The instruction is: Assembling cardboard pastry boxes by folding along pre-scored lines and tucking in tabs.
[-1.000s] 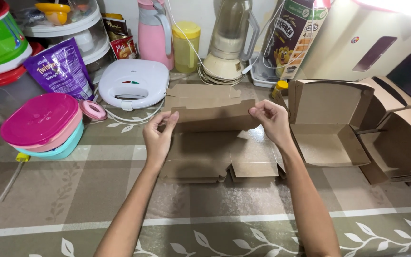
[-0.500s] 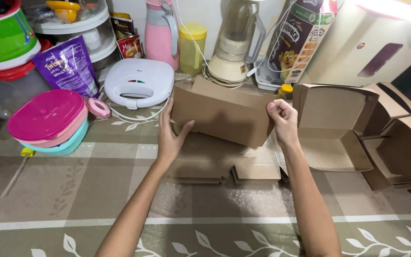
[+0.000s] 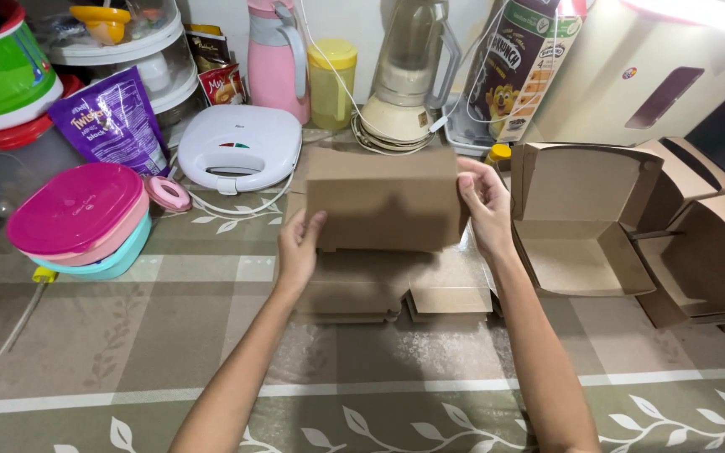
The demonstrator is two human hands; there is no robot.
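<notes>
Patterned tablecloth (image 3: 127, 335): both hands, left (image 3: 298, 249), right (image 3: 487, 205), grasping cardboard sheet (image 3: 383, 200), now raised upright off stack (image 3: 362, 289).

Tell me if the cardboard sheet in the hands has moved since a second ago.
Yes. The cardboard sheet has swung up on edge, off the flat stack, toward the blender.

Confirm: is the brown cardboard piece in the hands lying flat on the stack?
No: both the left hand and right hand hold the brown cardboard piece upright, raised above the stack of flat cardboard.
</notes>
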